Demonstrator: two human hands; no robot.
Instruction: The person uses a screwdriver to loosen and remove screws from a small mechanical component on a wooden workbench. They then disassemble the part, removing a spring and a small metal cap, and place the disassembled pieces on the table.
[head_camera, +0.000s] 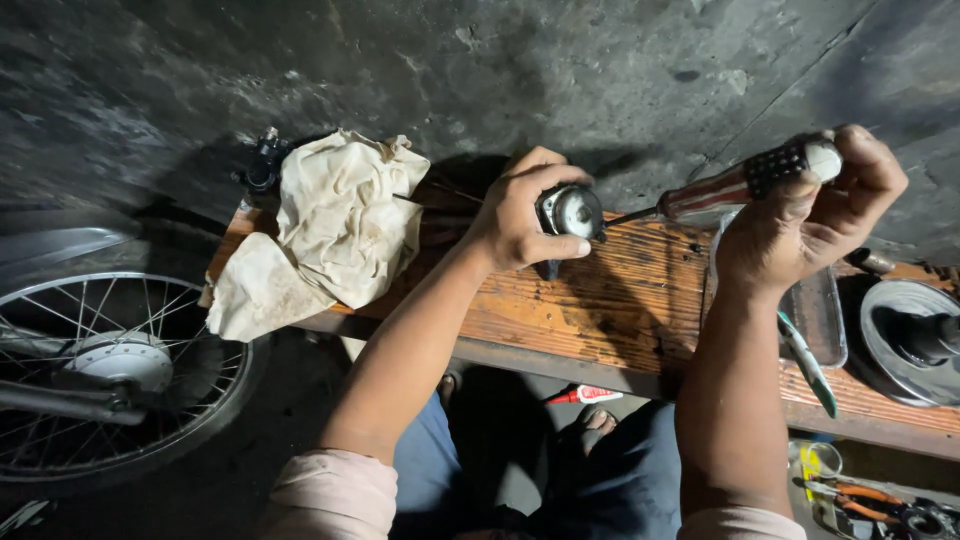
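Left hand (520, 215) clamps small metal part (570, 212) on wooden bench (600, 300), right hand (800, 215) grips screwdriver (730, 185); a slipping tip likely jabs the left fingers.

Counted in head view:
- Two bare hands: left hand (520, 215), right hand (810, 215).
- One small round metal part (570, 212), in left hand.
- One screwdriver (735, 185), in right hand.
- One crumpled cream rag (325, 230), far left on bench.
- One wooden bench (600, 300).
- One spoked wheel (110, 375), near left.
- One shallow metal tray (825, 315), right.
- One round metal drum (915, 340), far right.
- One pair of orange-handled pliers (870, 497), near right.
- One small red-and-white tube (585, 396) was on floor.
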